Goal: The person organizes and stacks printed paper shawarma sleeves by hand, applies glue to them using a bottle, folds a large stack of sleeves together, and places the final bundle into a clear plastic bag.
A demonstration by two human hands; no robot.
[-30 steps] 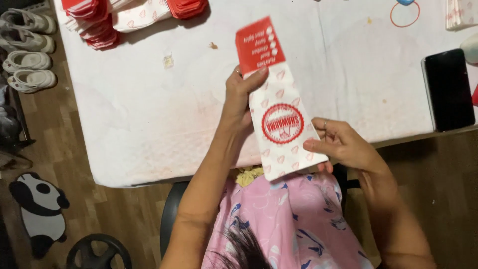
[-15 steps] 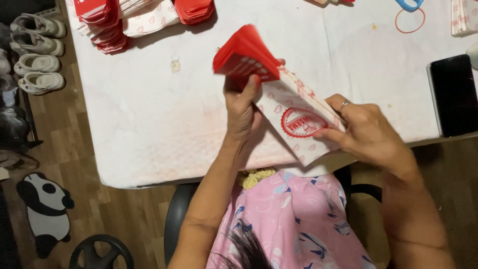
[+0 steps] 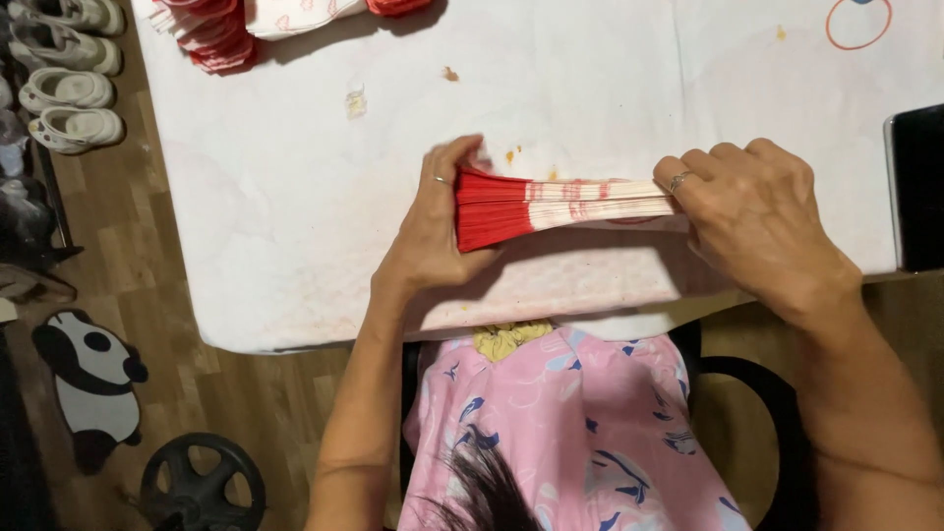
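Bag stack (image 3: 560, 205): edge-on above the tabletop (image 3: 295, 197), between both hands.
Left hand (image 3: 433, 231): gripping the red end.
Right hand (image 3: 757, 211): clamping the pale end.

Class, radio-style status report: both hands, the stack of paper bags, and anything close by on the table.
Left hand clamps red end of paper bag stack; right hand grips white end. Stack on edge over white table. Dark phone just right; more bags far left.

Bare tablecloth is lying open across the table's (image 3: 295, 246) middle and left edge; red paper stacks (image 3: 211, 34) are crowding the far-left corner, a dark phone (image 3: 919, 187) blocking the right edge.
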